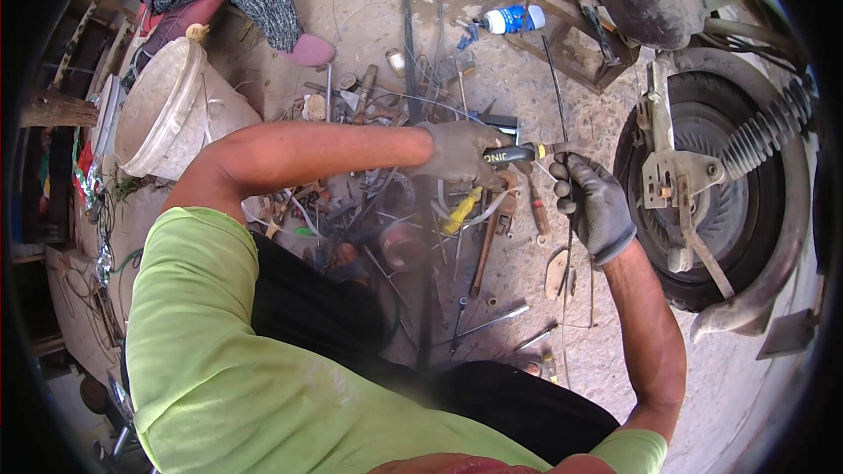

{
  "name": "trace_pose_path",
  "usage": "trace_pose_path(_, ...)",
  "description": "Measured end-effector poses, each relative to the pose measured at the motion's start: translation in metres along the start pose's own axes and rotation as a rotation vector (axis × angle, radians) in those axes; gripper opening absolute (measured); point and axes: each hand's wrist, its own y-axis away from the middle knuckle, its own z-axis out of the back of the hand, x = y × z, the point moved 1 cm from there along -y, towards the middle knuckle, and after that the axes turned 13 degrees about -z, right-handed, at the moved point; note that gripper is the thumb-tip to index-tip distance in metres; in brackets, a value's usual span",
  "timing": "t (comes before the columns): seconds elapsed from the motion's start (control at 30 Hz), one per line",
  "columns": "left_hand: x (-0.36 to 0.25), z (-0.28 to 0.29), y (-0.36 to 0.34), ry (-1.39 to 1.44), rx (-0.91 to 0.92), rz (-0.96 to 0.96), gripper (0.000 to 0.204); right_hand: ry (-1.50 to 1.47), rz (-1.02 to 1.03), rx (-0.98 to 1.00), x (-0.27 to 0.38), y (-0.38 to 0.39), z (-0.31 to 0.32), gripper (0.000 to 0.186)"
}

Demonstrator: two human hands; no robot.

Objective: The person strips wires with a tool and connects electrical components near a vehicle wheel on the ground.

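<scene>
My left hand (457, 151), in a grey glove, grips the black and yellow handle of a pair of pliers (516, 154) at mid-frame. The tool's jaws point right toward my right hand (593, 202), in a dark glove, which is closed around a thin black cable (562, 114) running up and down through the fist. The jaws seem to meet the cable just above my right fist. Both hands hover over a heap of hand tools (421, 211) on the concrete ground.
A scooter's rear wheel (711, 184) with a coil spring (768, 127) stands at the right. A white bucket (167, 110) sits at the left, a white bottle with a blue cap (514, 19) up top. Another person's foot in a pink shoe (307, 51) is near the top.
</scene>
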Motion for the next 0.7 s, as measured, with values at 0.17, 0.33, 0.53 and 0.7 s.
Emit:
trace_pose_path(0.17, 0.006, -0.001, -0.005, -0.027, 0.066, -0.017, 0.054, -0.008, -0.023, 0.005, -0.004, -0.003, 0.005, 0.021)
trace_pose_path(0.33, 0.011, -0.001, -0.007, -0.137, 0.078, -0.067, 0.051, 0.005, -0.034, -0.017, -0.007, -0.002, 0.005, 0.021)
trace_pose_path(0.53, 0.019, -0.004, -0.008, -0.110, 0.018, -0.064, 0.044, 0.027, -0.037, 0.000, -0.009, -0.008, 0.005, 0.019)
trace_pose_path(0.7, 0.013, -0.003, -0.006, -0.029, 0.020, -0.026, 0.039, 0.082, -0.034, -0.154, -0.011, -0.008, -0.001, 0.019)
